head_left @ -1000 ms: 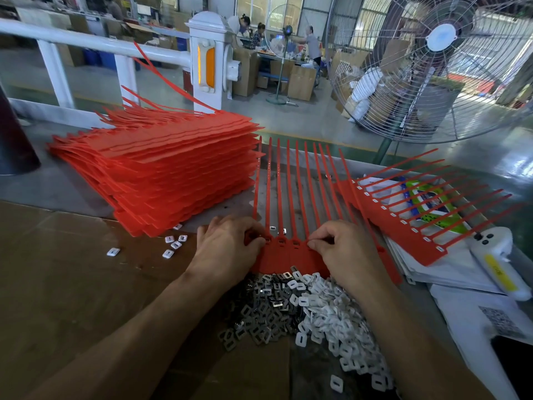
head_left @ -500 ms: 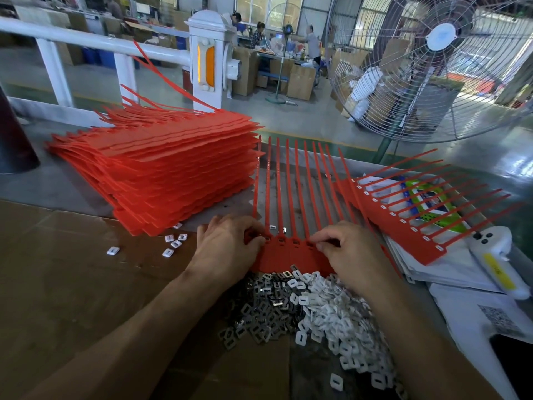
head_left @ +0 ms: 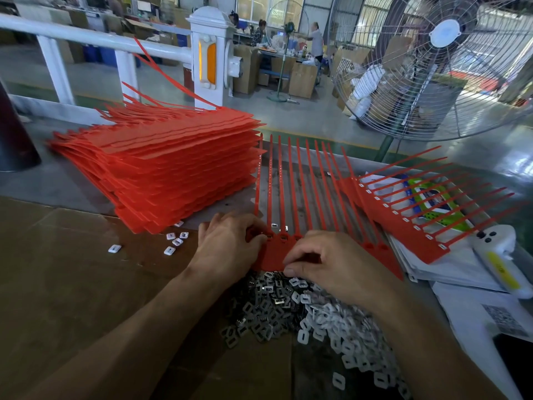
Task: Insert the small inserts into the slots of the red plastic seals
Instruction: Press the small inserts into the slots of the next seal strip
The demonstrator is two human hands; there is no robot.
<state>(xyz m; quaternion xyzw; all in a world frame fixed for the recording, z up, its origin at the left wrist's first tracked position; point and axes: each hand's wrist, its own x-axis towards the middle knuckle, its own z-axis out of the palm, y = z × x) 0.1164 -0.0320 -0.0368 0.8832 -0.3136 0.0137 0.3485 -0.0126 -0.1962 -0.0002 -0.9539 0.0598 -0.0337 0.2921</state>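
A flat red seal strip (head_left: pixel 277 252) with long thin tails is pinched by the left hand (head_left: pixel 227 246); five loose white inserts (head_left: pixel 173 241) are seen; whether the curled right hand (head_left: pixel 331 264) grips cannot be told.

Two bare forearms reach in from the bottom edge and angle toward each other, the hands close together but apart. The left hand (head_left: pixel 227 246) lies palm down with its wrist straight, its fingers bent forward and its fingertips pressed down at the inner side. The right hand (head_left: pixel 326 264) lies slightly nearer the body, back of the hand up, its fingers (head_left: pixel 300 252) curled under and its thumb tip drawn toward them in a pinching pose; whether it pinches anything cannot be told.
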